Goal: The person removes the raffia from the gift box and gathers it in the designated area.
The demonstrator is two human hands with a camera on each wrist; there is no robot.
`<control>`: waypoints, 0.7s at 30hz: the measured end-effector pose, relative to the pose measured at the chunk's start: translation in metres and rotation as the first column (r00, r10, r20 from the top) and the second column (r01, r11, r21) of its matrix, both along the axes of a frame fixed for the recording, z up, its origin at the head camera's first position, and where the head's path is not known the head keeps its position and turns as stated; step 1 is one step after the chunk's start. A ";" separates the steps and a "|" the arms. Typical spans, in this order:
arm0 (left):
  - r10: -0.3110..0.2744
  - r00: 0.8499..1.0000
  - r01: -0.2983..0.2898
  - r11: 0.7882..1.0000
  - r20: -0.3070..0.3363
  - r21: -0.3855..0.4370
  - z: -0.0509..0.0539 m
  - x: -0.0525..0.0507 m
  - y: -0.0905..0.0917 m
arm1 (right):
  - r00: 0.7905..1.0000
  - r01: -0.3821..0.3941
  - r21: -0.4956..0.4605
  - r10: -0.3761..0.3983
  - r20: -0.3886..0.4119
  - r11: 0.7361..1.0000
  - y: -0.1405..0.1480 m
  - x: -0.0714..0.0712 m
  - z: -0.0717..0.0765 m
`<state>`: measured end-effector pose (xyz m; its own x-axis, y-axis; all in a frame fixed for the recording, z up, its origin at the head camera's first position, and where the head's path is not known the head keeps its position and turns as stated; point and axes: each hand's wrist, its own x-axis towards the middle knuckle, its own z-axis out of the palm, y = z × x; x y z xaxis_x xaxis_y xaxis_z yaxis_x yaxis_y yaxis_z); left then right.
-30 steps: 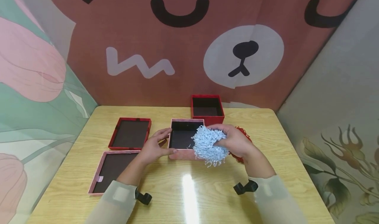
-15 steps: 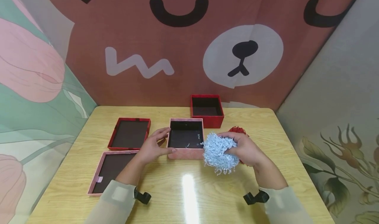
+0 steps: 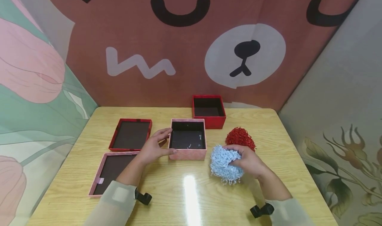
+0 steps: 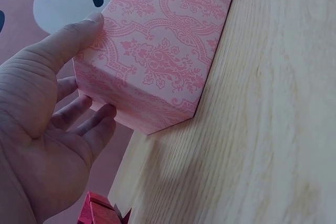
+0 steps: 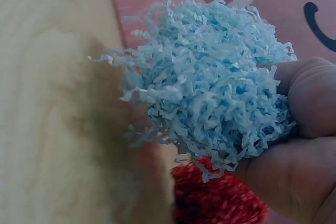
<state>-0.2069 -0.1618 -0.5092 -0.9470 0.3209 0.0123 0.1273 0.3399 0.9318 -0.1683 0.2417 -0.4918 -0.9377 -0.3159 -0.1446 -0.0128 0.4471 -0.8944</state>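
Observation:
A pink patterned box (image 3: 187,155) stands at the middle of the table with its top uncovered; a few pale blue shreds lie on its dark floor. My left hand (image 3: 155,148) holds the box by its near left corner, thumb on the front face and bent fingers against the left side, as the left wrist view shows. To the right of the box, my right hand (image 3: 250,161) grips a fluffy clump of light blue shredded paper (image 3: 223,166) low over the table. Behind that clump sits a mound of red shredded paper (image 3: 240,137).
A red box (image 3: 212,122), also uncovered, stands behind the pink one. On the left, a red box lid (image 3: 131,134) lies inside up, with a pink box lid (image 3: 113,169) in front of it. Printed curtains rise along the wooden table's (image 3: 191,206) back and sides.
My right hand has carried the blue shredded paper rightward and down, away from the pink box, uncovering more of the red mound. The left hand stays at the box.

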 end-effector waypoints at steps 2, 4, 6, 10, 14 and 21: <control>0.005 1.000 -0.005 1.000 0.000 -0.002 0.001 0.000 0.000 | 1.000 0.011 0.005 -0.011 0.001 1.000 -0.001 0.001 -0.007; 0.006 1.000 -0.006 1.000 -0.003 -0.004 0.001 0.000 0.000 | 1.000 0.027 0.031 -0.027 0.001 0.999 -0.003 0.002 -0.013; 0.003 1.000 -0.003 1.000 -0.009 -0.006 0.002 0.001 0.000 | 1.000 0.029 0.064 -0.029 -0.006 0.998 -0.006 0.003 -0.018; -0.005 1.000 0.005 1.000 -0.013 -0.004 0.003 0.001 0.000 | 1.000 0.020 0.109 -0.018 -0.024 0.994 -0.012 0.006 -0.026; -0.013 1.000 0.013 1.000 -0.019 0.006 0.002 0.001 -0.001 | 0.999 0.023 0.124 -0.019 -0.032 0.992 -0.017 0.008 -0.032; -0.015 1.000 0.016 1.000 -0.024 0.024 0.003 0.003 -0.001 | 0.997 0.046 0.179 -0.034 -0.067 0.983 -0.020 0.009 -0.036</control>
<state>-0.2039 -0.1628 -0.5060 -0.9412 0.3350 0.0424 0.1545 0.3155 0.9363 -0.1589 0.2220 -0.5275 -0.9582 -0.2521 -0.1355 -0.0456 0.6019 -0.7973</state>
